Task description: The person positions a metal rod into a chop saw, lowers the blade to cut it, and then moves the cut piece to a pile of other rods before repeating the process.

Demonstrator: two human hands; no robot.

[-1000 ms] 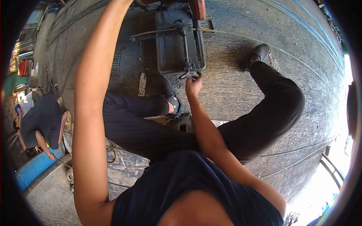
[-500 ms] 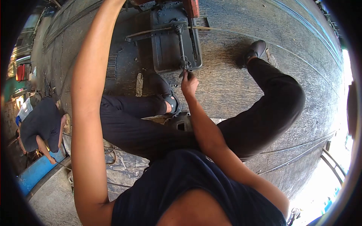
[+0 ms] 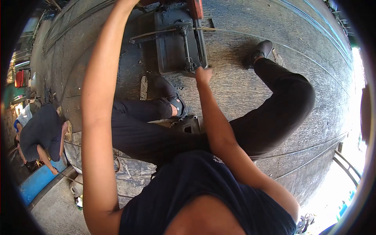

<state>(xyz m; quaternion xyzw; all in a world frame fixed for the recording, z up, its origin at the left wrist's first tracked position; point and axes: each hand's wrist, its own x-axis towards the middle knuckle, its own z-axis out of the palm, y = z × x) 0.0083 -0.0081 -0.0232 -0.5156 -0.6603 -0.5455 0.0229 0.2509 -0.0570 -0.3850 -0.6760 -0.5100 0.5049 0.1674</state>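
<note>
Right hand (image 3: 203, 73) closed on lower end of lever rod (image 3: 185, 47) at near edge of dark machine (image 3: 176, 39) on floor — stroke apparently underway. Left hand out of frame — grip undeterminable.

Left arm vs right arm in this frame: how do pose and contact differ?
The left arm stretches up past the top edge, its hand out of view; the right arm stops lower, with the right hand at the near edge of the dark metal machine. Both are bare and reach forward.
</note>
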